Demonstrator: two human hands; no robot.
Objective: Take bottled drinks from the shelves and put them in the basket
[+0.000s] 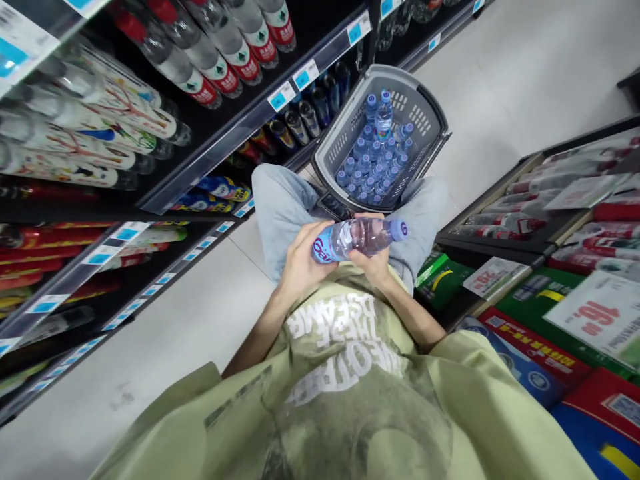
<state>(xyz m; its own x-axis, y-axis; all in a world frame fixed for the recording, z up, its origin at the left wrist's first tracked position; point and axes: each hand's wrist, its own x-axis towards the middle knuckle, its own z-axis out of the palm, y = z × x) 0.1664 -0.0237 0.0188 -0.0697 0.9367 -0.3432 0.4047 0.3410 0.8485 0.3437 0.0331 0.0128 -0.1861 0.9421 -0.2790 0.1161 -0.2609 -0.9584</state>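
Note:
I hold a clear water bottle [357, 238] with a blue cap and a blue-pink label, lying sideways in front of my chest. My left hand [300, 263] wraps round its labelled end. My right hand [373, 261] supports it from below near the cap end, fingers curled round it. Just beyond my knees a grey plastic basket [425, 120] stands on the floor, filled with several upright bottles of the same kind [373, 163].
Shop shelves [210, 157] with bottled drinks and price tags run along my left. Low displays of packaged goods and boxes [540, 220] stand on my right. A pale tiled floor [525, 73] runs along the aisle behind the basket.

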